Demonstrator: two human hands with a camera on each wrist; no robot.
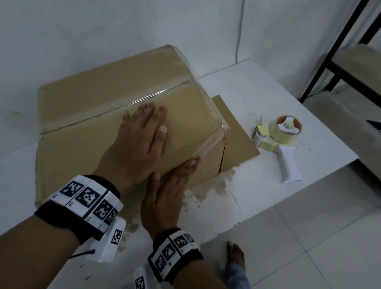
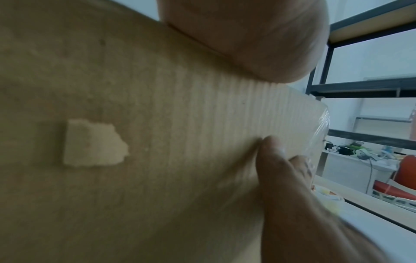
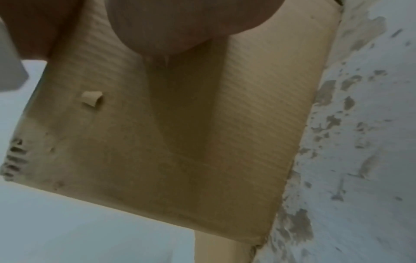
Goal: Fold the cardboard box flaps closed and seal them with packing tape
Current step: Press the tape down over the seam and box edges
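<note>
The box (image 1: 118,103) sits at the table's (image 1: 271,101) back edge, flaps taped. Left hand (image 1: 138,139) lies flat on top, right hand (image 1: 167,196) flat against the near side, seemingly smoothing tape; the dispenser (image 1: 279,139) lies nearer the right hand.

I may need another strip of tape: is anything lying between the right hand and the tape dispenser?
Nothing visible does. The right hand lies flat against the box side; only bare tabletop separates it from the tape dispenser.
</note>
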